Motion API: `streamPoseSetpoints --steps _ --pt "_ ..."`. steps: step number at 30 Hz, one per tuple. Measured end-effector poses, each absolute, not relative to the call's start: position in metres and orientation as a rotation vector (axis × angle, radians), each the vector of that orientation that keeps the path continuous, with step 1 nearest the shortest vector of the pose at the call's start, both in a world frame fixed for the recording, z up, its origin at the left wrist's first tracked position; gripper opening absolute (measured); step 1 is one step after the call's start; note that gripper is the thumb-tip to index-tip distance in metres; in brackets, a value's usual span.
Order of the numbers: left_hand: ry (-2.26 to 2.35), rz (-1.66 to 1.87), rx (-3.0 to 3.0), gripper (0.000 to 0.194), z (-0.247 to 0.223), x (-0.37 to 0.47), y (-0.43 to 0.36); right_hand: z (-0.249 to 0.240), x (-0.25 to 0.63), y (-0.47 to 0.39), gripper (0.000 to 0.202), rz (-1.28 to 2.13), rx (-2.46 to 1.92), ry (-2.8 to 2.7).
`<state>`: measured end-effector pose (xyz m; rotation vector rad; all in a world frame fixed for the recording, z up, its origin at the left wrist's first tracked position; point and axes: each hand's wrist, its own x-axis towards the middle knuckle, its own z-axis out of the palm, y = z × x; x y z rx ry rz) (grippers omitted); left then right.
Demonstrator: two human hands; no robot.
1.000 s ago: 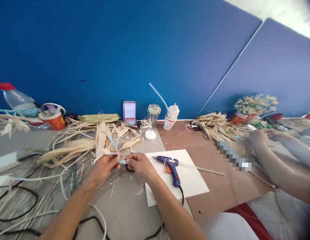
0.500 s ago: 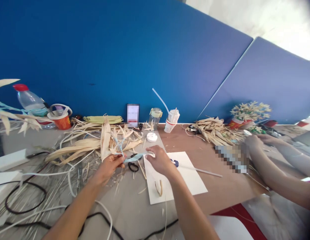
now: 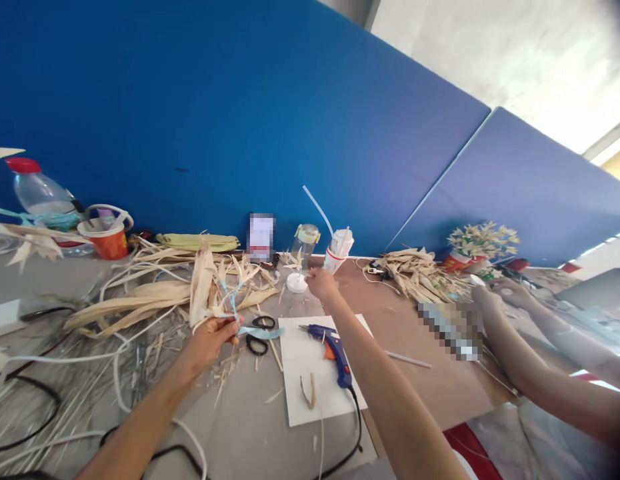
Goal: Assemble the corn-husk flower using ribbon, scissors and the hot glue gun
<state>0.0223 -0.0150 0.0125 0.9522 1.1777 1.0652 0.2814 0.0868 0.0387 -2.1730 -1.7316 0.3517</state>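
Note:
Pinched in my left hand (image 3: 219, 337) is the stem of a husk flower (image 3: 233, 273), wrapped in light blue ribbon. The ribbon's loose end (image 3: 263, 331) trails to the right above black-handled scissors (image 3: 259, 341). My right hand (image 3: 322, 284) reaches to the back of the table, fingers slightly curled and apart, at the right edge of a white round base (image 3: 297, 283); whether they touch it is unclear. A small husk piece stands over that base. Nearer me, a blue glue gun (image 3: 331, 347) lies on a white sheet (image 3: 297, 380).
Dry corn husks (image 3: 135, 300) and white cables litter the left side. A red cup (image 3: 107, 240), a phone (image 3: 261, 237), a clear bottle (image 3: 306, 241) and a white cup (image 3: 337, 253) stand along the blue partition. At right are another person's arms (image 3: 510, 340) and a husk bouquet (image 3: 483, 240).
My right hand has let go of the ribbon's end and moved away to the white round base. The glue gun has come into view from under my arm. My left hand keeps its hold.

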Motion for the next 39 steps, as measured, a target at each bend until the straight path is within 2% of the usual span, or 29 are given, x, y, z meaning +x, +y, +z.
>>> streamPoseSetpoints --steps 4,8,12,19,25,28,30,32,39 --pt "1.175 1.077 0.942 0.021 0.005 0.022 -0.013 0.019 0.273 0.113 0.033 0.282 -2.131 -1.772" --pt "1.172 1.077 0.942 0.022 0.002 0.023 -0.012 0.009 0.272 0.128 0.022 0.284 -2.121 -1.788" --pt "1.225 1.009 1.018 0.03 0.002 0.021 -0.012 0.007 0.277 0.133 0.02 0.298 -2.105 -1.761" --pt "1.252 0.996 1.045 0.037 -0.002 0.019 -0.011 0.026 0.277 0.124 0.018 0.376 -1.937 -1.655" --pt "1.205 1.09 0.911 0.039 -0.003 0.02 -0.01 0.057 0.237 0.061 0.028 0.649 -1.645 -1.521" --pt "1.185 1.101 0.862 0.039 0.001 0.023 -0.011 0.059 0.204 0.011 0.019 1.139 -1.275 -1.294" --pt "1.156 1.088 0.871 0.039 0.003 0.025 -0.012 0.053 0.186 -0.014 0.014 1.287 -1.235 -1.237" --pt "1.134 1.077 0.893 0.038 0.006 0.026 -0.013 0.046 0.175 -0.026 0.01 1.328 -1.254 -1.236" --pt "1.111 1.057 0.913 0.038 0.003 0.026 -0.013 0.038 0.174 -0.024 0.005 1.159 -1.356 -1.413"
